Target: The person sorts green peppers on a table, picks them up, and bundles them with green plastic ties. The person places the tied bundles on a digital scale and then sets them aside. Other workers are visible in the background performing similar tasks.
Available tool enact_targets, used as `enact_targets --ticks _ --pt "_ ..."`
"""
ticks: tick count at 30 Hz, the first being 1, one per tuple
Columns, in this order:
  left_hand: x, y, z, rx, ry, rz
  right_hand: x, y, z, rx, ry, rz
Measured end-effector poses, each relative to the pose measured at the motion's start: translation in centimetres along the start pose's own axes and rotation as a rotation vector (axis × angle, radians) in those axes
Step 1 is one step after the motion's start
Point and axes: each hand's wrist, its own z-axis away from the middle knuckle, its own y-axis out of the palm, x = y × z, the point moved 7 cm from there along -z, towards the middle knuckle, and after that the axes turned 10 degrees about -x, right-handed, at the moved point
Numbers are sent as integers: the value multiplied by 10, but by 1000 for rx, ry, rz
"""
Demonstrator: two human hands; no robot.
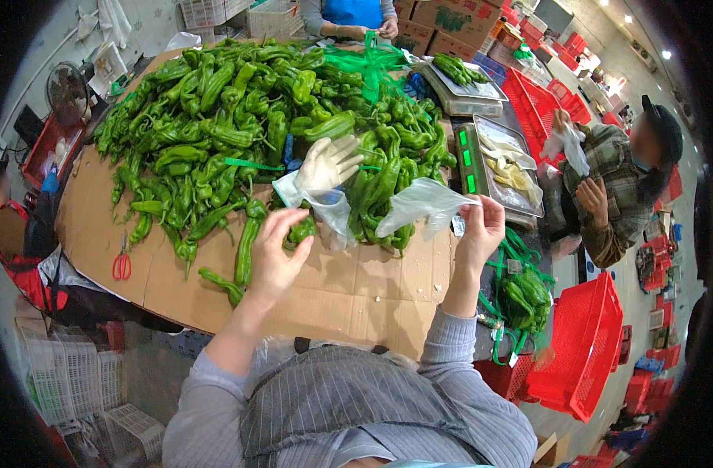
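Observation:
My right hand (481,225) pinches the edge of a thin clear plastic glove or bag (421,205), which hangs out to the left over the peppers. My left hand (278,248) is raised above the cardboard-covered table, fingers apart and holding nothing. Just beyond it a white glove (327,164) lies on the pile of long green peppers (216,128), with another piece of clear plastic (333,216) by its cuff. A few single peppers (251,240) lie on the cardboard (345,304) near my left hand.
Red-handled scissors (122,264) lie at left. On the right are a scale (505,169) holding gloves, a second scale (462,88) with peppers, a green net bag of peppers (523,298) and red crates (584,345). One person stands across the table, another at right. Green nets (371,70) lie at the back.

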Motion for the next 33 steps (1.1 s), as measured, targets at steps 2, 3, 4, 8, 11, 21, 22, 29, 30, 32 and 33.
enact_targets --ticks 2,3,4,8,11,21,22,29,30,32,33 --pt "-1 21 0 24 209 -355 -11 20 23 263 76 87" --pt "-5 34 -2 25 353 -520 -20 34 43 406 156 75" --pt "-3 47 -6 73 395 -528 -26 42 58 461 174 157" --pt "-12 40 -41 -144 440 -399 -19 58 78 487 190 201" --pt "-24 4 -83 -479 424 -244 15 65 53 401 121 -83" --pt "-2 80 -131 -41 343 -612 -2 162 75 796 -820 613" --pt "5 79 -123 -39 312 -564 -16 159 81 874 -838 727" --pt "21 48 -93 -20 151 -475 -25 127 92 774 -833 739" --pt "20 41 -90 -27 147 -492 -20 121 92 745 -813 724" --pt "21 27 -84 -11 123 -510 -8 112 93 716 -787 705" --pt "23 23 -80 3 92 -529 -4 107 94 716 -774 702"
